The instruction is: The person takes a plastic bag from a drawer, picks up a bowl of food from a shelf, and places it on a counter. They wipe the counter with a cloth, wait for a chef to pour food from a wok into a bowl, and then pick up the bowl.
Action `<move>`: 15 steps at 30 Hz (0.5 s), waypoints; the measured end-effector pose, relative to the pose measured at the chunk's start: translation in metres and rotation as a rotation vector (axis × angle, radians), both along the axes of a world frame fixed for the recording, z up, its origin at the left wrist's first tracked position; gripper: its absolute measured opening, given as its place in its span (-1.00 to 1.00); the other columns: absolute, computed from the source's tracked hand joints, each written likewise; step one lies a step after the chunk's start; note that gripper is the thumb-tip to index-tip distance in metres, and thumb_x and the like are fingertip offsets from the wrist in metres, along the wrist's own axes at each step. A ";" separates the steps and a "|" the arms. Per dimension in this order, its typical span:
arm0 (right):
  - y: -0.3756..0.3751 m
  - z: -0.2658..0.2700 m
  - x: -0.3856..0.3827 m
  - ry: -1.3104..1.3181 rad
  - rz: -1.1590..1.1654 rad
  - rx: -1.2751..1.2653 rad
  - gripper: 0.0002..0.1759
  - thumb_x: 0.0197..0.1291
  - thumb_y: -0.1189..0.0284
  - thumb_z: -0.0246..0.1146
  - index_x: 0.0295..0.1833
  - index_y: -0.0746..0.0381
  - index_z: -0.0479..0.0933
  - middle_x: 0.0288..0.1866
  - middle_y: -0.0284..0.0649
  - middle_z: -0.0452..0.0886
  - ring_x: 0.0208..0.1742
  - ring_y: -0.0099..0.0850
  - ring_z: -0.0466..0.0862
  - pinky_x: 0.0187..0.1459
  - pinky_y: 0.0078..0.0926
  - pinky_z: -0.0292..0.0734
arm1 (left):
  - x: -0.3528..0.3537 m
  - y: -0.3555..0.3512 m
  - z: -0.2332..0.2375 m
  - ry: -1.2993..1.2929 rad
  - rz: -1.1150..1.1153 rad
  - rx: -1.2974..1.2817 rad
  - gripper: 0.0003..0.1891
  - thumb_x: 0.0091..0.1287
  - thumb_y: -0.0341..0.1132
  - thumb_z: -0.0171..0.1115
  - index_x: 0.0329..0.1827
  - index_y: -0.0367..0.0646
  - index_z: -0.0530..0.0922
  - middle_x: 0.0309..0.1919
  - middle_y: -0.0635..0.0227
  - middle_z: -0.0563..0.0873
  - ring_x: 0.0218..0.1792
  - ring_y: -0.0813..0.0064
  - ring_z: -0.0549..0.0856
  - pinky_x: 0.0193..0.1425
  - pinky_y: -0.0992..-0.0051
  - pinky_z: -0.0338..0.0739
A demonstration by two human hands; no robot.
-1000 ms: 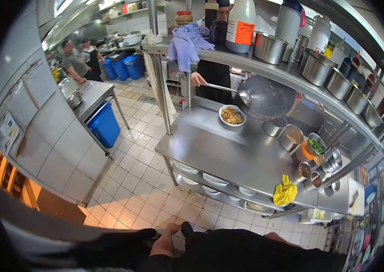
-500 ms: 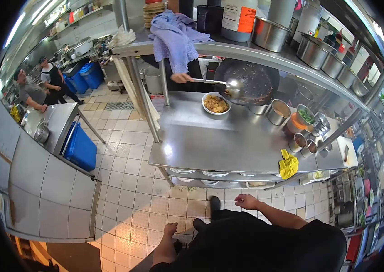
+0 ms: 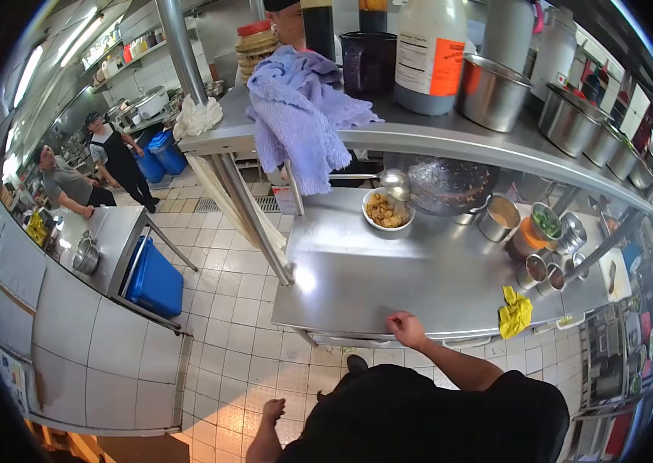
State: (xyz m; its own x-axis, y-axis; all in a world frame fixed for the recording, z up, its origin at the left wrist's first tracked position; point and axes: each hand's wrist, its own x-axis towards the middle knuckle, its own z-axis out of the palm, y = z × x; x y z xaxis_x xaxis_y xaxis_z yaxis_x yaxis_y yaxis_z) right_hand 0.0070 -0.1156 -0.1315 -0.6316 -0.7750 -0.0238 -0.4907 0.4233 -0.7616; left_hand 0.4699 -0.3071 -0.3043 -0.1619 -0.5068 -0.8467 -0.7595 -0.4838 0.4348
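My right hand [image 3: 406, 329] is at the front edge of the steel counter [image 3: 334, 297], fingers curled in and nothing showing in them. Low over the floor tiles, my left hand [image 3: 274, 409] hangs by my side, loosely closed with no object visible. Farther back on the counter stands a white bowl [image 3: 388, 226] with cooked brown and yellow food. A ladle [image 3: 394, 185] reaches in from the left behind the bowl, beside a tilted dark wok [image 3: 450, 189]; the hand on its handle is hidden behind the hanging towel.
A lilac towel [image 3: 296, 108] drapes over the upper shelf [image 3: 419, 143]. Sauce pots [image 3: 500, 217] and a yellow cloth [image 3: 515, 312] are on the counter's right. Across the aisle, two people [image 3: 118, 158] are near a side table [image 3: 114, 239] with a blue bin [image 3: 155, 278] under it.
I have come closer to the counter. My right hand has moved forward to its edge, and its fingers are more curled. The ladle and wok have come nearer the bowl.
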 end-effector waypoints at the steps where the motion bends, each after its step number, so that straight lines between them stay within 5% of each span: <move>1: -0.013 -0.004 -0.002 0.049 0.034 -0.026 -0.75 0.22 0.29 0.29 -0.09 0.22 0.63 -0.24 -0.09 0.67 -0.18 -0.20 0.67 -0.10 -0.25 0.58 | 0.004 -0.009 0.000 -0.034 -0.010 -0.001 -0.61 0.35 -0.11 0.27 0.04 -0.25 0.59 -0.21 0.26 0.74 -0.42 0.42 0.70 -0.56 0.48 0.44; 2: -0.026 -0.008 -0.003 0.048 0.038 -0.016 -0.75 0.22 0.29 0.29 -0.09 0.22 0.63 -0.24 -0.09 0.67 -0.18 -0.20 0.67 -0.10 -0.25 0.58 | 0.008 -0.013 0.000 -0.033 0.020 -0.014 -0.63 0.36 -0.14 0.26 0.05 -0.26 0.58 -0.21 0.26 0.74 -0.46 0.42 0.68 -0.59 0.51 0.41; 4: -0.056 -0.013 -0.002 0.173 0.075 0.050 -0.66 0.16 0.28 0.28 0.01 0.22 0.57 -0.03 -0.04 0.61 0.12 -0.10 0.56 0.20 -0.17 0.46 | 0.005 -0.024 0.008 -0.064 0.049 0.015 -0.62 0.37 -0.12 0.25 0.06 -0.26 0.58 -0.21 0.25 0.74 -0.45 0.42 0.69 -0.57 0.50 0.42; 8: -0.094 -0.024 0.018 0.228 -0.022 0.197 -0.52 0.12 0.24 0.30 0.12 0.23 0.50 0.05 -0.02 0.57 0.20 -0.08 0.50 0.27 -0.17 0.41 | -0.005 -0.047 0.018 -0.041 0.007 -0.011 -0.61 0.33 -0.06 0.28 -0.08 -0.28 0.65 -0.32 0.29 0.73 -0.49 0.49 0.66 -0.56 0.47 0.43; 11: -0.110 -0.028 0.035 0.222 -0.046 0.212 -0.48 0.10 0.21 0.30 0.15 0.22 0.48 0.01 -0.03 0.57 0.18 -0.09 0.52 0.23 -0.17 0.45 | -0.013 -0.079 0.013 0.036 -0.096 -0.033 -0.59 0.33 -0.05 0.28 -0.08 -0.28 0.65 -0.33 0.31 0.73 -0.46 0.50 0.66 -0.52 0.47 0.45; 15: -0.119 -0.029 0.022 -0.034 -0.332 0.067 -0.53 0.17 0.17 0.27 0.12 0.20 0.51 -0.22 -0.11 0.64 -0.19 -0.20 0.67 -0.11 -0.21 0.60 | -0.014 -0.139 0.010 0.027 -0.300 -0.044 -0.58 0.31 -0.04 0.28 -0.08 -0.28 0.66 -0.38 0.29 0.73 -0.45 0.47 0.68 -0.42 0.42 0.53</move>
